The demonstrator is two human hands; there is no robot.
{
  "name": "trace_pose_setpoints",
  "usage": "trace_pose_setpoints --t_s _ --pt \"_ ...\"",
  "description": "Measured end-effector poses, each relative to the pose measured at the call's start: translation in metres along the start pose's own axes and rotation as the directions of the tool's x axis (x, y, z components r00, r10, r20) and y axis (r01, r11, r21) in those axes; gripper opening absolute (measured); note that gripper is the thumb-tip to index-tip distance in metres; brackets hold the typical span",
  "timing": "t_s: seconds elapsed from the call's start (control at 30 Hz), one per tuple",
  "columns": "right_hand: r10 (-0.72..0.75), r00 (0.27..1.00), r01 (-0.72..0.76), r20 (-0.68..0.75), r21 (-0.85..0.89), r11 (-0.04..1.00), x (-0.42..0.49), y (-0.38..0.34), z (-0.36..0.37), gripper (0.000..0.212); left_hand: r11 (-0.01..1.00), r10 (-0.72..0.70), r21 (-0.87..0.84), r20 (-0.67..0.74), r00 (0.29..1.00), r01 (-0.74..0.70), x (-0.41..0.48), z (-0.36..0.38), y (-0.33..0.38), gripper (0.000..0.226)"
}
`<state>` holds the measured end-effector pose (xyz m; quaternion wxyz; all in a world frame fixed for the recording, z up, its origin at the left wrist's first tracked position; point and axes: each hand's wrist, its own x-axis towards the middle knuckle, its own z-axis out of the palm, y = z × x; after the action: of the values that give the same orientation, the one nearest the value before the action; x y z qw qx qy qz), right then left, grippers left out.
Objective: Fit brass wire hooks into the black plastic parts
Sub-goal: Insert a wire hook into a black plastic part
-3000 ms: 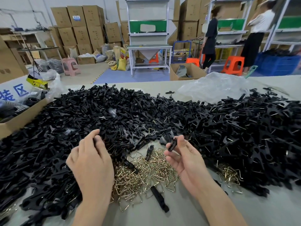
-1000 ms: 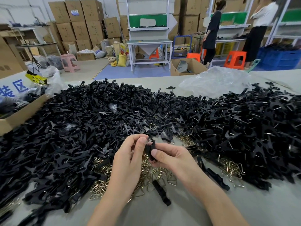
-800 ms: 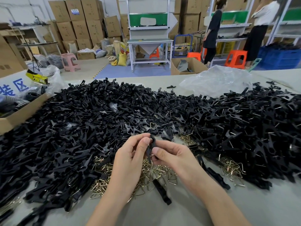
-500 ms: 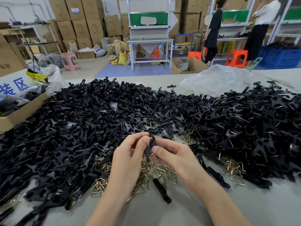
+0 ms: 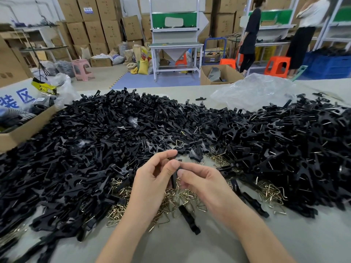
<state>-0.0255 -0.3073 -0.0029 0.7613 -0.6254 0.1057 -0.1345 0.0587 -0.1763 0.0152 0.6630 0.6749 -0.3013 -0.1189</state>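
Observation:
Both hands meet over the table's near middle. My left hand (image 5: 152, 179) and my right hand (image 5: 201, 183) pinch one small black plastic part (image 5: 174, 177) between thumbs and fingers; most of it is hidden by the fingers. I cannot tell whether a wire is in the pinch. Under the hands lies a heap of brass wire hooks (image 5: 171, 204). A huge pile of black plastic parts (image 5: 114, 133) covers the table from left to right. A single black part (image 5: 190, 219) lies loose near the front.
An open cardboard box (image 5: 24, 128) stands at the left edge. A crumpled clear plastic bag (image 5: 252, 92) lies at the back right. More brass hooks (image 5: 269, 194) sit at the right. Two people (image 5: 248, 35) stand by shelves beyond the table.
Three seconds ago the hands were apart, the left on the pile, the right holding a black part. They have come together and now both pinch the part; little movement in the last second.

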Motion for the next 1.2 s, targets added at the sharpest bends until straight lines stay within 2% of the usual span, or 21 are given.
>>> trace_pose_setpoints --t_s 0.13,0.23,0.3,0.37,0.4,0.43,0.47,0.5,0.53,0.57,0.63,0.7,0.83,0.9,1.03,1.1,1.2 --pt "-0.017 1.000 0.016 0.015 0.058 0.998 0.003 -0.004 -0.011 0.033 1.000 0.004 -0.014 0.155 0.988 -0.002 0.002 -0.007 -0.001 0.030" --pt "-0.011 0.997 0.009 0.079 0.028 1.000 0.002 -0.004 -0.019 0.032 1.000 0.013 0.013 0.185 0.983 -0.015 0.002 -0.009 -0.002 0.024" --pt "-0.005 0.997 0.003 0.082 0.030 1.000 0.001 -0.004 -0.021 0.034 0.999 0.021 0.032 0.164 0.986 -0.027 0.002 -0.008 -0.002 0.022" --pt "-0.030 1.000 0.029 0.002 0.068 0.997 0.000 -0.006 -0.022 0.027 0.999 0.031 0.038 0.088 0.996 -0.035 0.003 -0.007 -0.003 0.020" --pt "-0.064 0.996 0.065 -0.067 0.013 0.998 0.000 -0.008 -0.023 0.022 0.999 0.035 0.041 0.031 0.999 -0.036 0.004 -0.007 -0.003 0.017" --pt "-0.115 0.984 0.098 -0.135 -0.124 0.987 -0.001 -0.008 -0.024 0.020 0.998 0.037 0.045 -0.033 0.999 -0.036 0.005 -0.009 -0.003 0.014" --pt "-0.178 0.968 0.116 -0.177 -0.317 0.941 -0.003 -0.009 -0.025 0.019 0.998 0.040 0.049 -0.096 0.995 -0.036 0.007 -0.010 -0.003 0.012" --pt "-0.243 0.955 0.121 -0.173 -0.520 0.846 -0.005 -0.008 -0.027 0.018 0.998 0.045 0.049 -0.150 0.988 -0.038 0.008 -0.013 -0.004 0.012" --pt "-0.268 0.956 0.111 -0.121 -0.695 0.710 -0.007 -0.007 -0.028 0.019 0.998 0.049 0.046 -0.189 0.981 -0.041 0.008 -0.014 -0.004 0.011" --pt "-0.231 0.972 0.092 -0.049 -0.824 0.559 -0.008 -0.005 -0.028 0.026 0.998 0.050 0.038 -0.214 0.976 -0.043 0.009 -0.015 -0.004 0.011" --pt "-0.091 0.995 0.057 0.028 -0.941 0.335 -0.009 -0.002 -0.024 0.046 0.999 0.049 0.024 -0.233 0.971 -0.045 0.009 -0.015 -0.003 0.011" --pt "-0.051 0.998 0.038 0.025 -0.962 0.271 -0.009 0.000 -0.021 0.052 0.999 0.049 0.026 -0.227 0.973 -0.044 0.009 -0.015 -0.003 0.012" --pt "-0.119 0.992 0.081 0.046 -0.949 0.306 -0.009 0.001 -0.017 0.031 0.997 0.062 0.065 -0.202 0.977 -0.050 0.008 -0.015 -0.002 0.016" --pt "-0.158 0.987 0.088 0.033 -0.930 0.357 -0.009 0.001 -0.017 0.024 0.996 0.070 0.068 -0.205 0.976 -0.058 0.008 -0.015 -0.003 0.016" --pt "-0.261 0.963 0.096 -0.070 -0.815 0.571 -0.008 -0.001 -0.020 0.019 0.997 0.072 0.042 -0.221 0.973 -0.065 0.008 -0.015 -0.003 0.020" --pt "-0.265 0.957 0.102 -0.115 -0.724 0.682 -0.008 -0.003 -0.019 0.022 0.997 0.071 0.045 -0.225 0.972 -0.062 0.008 -0.014 -0.003 0.023" --pt "-0.227 0.962 0.093 -0.150 -0.602 0.793 -0.008 -0.008 -0.015 0.034 0.997 0.063 0.049 -0.216 0.974 -0.054 0.008 -0.015 -0.003 0.017"
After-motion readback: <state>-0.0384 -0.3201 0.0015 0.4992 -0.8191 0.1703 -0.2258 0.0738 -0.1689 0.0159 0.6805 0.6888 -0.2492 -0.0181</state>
